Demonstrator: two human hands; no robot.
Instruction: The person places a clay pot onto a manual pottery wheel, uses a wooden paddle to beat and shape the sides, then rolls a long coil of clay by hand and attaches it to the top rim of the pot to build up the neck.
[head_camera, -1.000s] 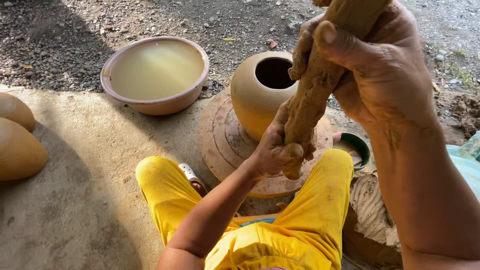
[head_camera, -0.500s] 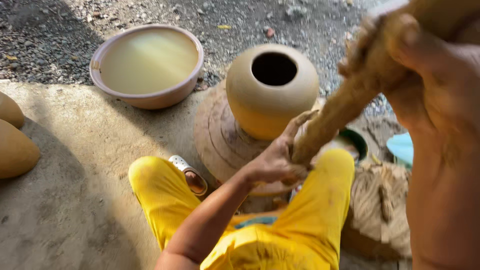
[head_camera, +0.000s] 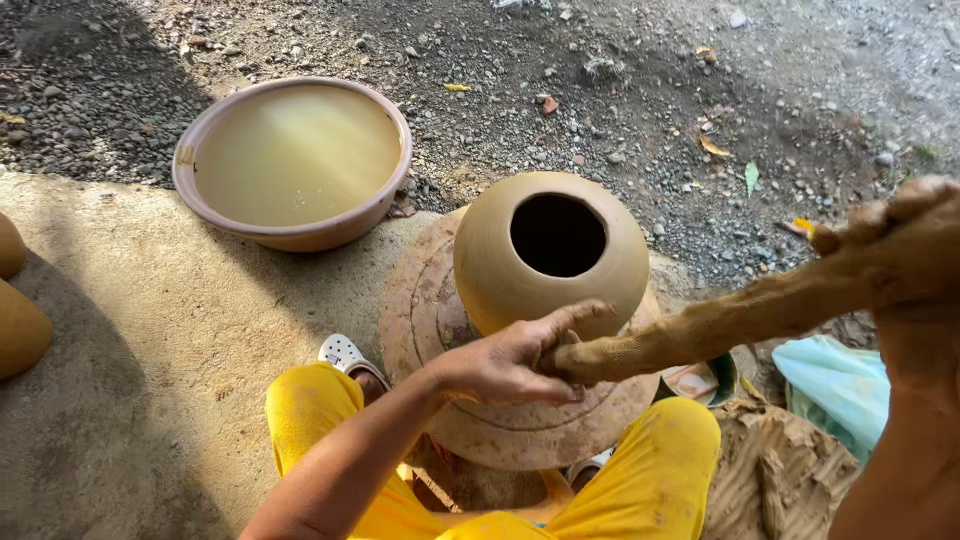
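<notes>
1. Head view, nearest: person's knees in yellow trousers (head_camera: 650, 480), white perforated clog (head_camera: 345, 353) by the left knee.
2. Left hand (head_camera: 515, 360) closed loosely around the lower end of a long brown roll of wet clay (head_camera: 700, 330), fingers stretched over it, just in front of the pot.
3. Right hand (head_camera: 900, 240) grips the roll's upper end at the right edge, clay-smeared, fist tight.
4. Roll runs slanted between both hands, low left to high right.
5. Round tan clay pot with dark open mouth (head_camera: 550, 260) sits upright on a round clay-caked wooden turntable (head_camera: 420, 310), between the knees.
6. Right side: woven basket (head_camera: 770, 480), pale green plastic bag (head_camera: 840, 385).
7. Left edge: two tan rounded pots (head_camera: 20, 325), cropped.
8. Farther: wide pinkish basin of murky water (head_camera: 290, 235) at the concrete edge, gravel ground (head_camera: 650, 70) beyond.
</notes>
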